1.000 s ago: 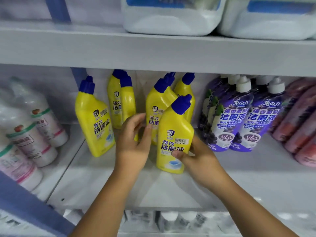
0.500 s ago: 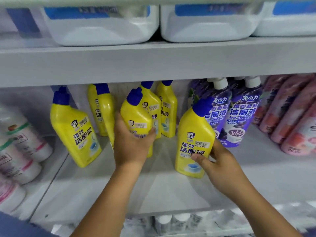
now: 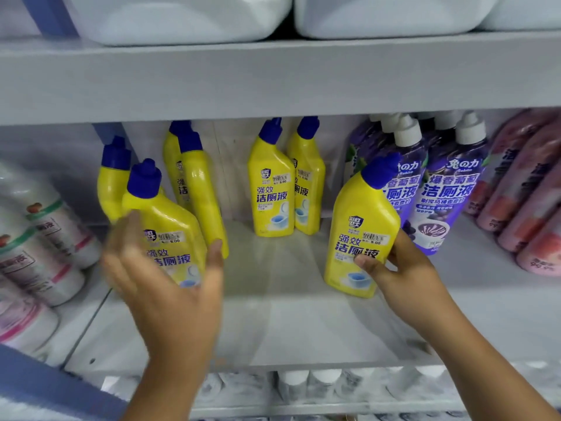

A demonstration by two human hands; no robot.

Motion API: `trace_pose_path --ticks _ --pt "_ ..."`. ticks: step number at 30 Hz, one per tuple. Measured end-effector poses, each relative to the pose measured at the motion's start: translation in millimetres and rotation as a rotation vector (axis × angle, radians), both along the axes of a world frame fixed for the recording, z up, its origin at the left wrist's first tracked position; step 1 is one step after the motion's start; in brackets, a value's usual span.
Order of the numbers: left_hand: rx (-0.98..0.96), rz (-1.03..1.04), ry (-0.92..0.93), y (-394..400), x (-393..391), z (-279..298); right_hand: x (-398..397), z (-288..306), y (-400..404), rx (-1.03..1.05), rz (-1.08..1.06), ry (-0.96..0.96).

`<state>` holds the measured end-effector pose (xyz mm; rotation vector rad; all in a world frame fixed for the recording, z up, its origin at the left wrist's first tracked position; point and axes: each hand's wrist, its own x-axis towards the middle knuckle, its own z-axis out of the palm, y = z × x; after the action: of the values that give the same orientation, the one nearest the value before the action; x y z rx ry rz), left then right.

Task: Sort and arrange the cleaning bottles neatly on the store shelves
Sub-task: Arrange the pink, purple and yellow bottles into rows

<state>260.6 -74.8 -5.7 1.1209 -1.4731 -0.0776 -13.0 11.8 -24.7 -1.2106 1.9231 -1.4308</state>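
Far left, white bottles [image 3: 45, 238] with pink and green labels lie tilted in the neighbouring bay. Next along, the left hand [image 3: 170, 287] wraps the front yellow bottle [image 3: 165, 229], thumb on its right edge, fingers blurred along its left side, so call it a loose hold on a leaning bottle. Behind it stand a plain yellow bottle [image 3: 113, 180] and a tilted pair [image 3: 194, 183]. Mid-shelf, two more yellow bottles [image 3: 273, 189] stand upright at the back, labels forward. Then the right hand [image 3: 403, 268] pinches the right yellow bottle [image 3: 361, 235] low on its body, thumb across the label, the bottle touching the purple bottles [image 3: 446, 189]. Pink bottles [image 3: 528, 202] lean at the far right.

To do this well, I'd say set each bottle down flat on its base, label out, and slide it into the open gap beside the upright pair rather than against the purple ones.

The shelf [image 3: 273, 323] is pale grey and smooth, so bottles should slide easily. Big white jugs [image 3: 182, 16] sit on the shelf above, and white caps [image 3: 306, 381] show below.
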Motion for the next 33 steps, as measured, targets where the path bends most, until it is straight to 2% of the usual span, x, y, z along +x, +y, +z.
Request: trace_pose_path --ticks 2,4,5,8,12,14,17,23,27,29,31,33 --pt "-0.110 -0.219 -0.083 24.2 -28.1 -1.5 -3.8 -1.0 1.6 0.002 -0.017 0.017" --pt "0.032 -0.476 -0.025 18.3 -52.3 -7.1 -7.1 -1.5 5.0 0.002 -0.034 0.024" --pt "0.135 -0.532 0.060 5.1 -63.7 -9.0 -9.2 -0.7 7.4 0.001 -0.042 0.021" --pt "0.399 -0.521 0.260 -52.2 -93.9 -16.0 -19.9 1.6 16.9 0.009 -0.058 0.029" --pt "0.569 -0.405 0.253 -106.3 -117.8 -24.7 -33.2 5.6 29.8 0.031 -0.093 0.032" --pt "0.567 -0.363 0.222 -118.2 -117.9 -29.8 -34.9 6.4 32.6 0.033 -0.108 0.032" --pt "0.436 -0.251 0.172 -119.7 -112.8 -42.6 -34.7 6.1 33.2 0.027 -0.123 0.034" --pt "0.334 -0.051 0.200 -85.7 -111.1 -44.8 -34.8 4.0 33.3 0.030 -0.126 0.040" --pt "-0.081 -0.173 0.115 -48.0 -127.1 -30.6 -35.2 4.3 33.3 0.031 -0.120 0.042" --pt "-0.165 -0.301 0.079 -46.9 -138.5 -23.1 -35.8 3.8 33.3 0.027 -0.119 0.039" --pt "-0.009 -0.405 0.102 -61.9 -152.6 -15.2 -36.0 3.9 33.5 0.030 -0.114 0.032" --pt "0.285 -0.448 0.083 -86.5 -165.2 -13.6 -36.6 3.9 33.7 0.032 -0.111 0.030"
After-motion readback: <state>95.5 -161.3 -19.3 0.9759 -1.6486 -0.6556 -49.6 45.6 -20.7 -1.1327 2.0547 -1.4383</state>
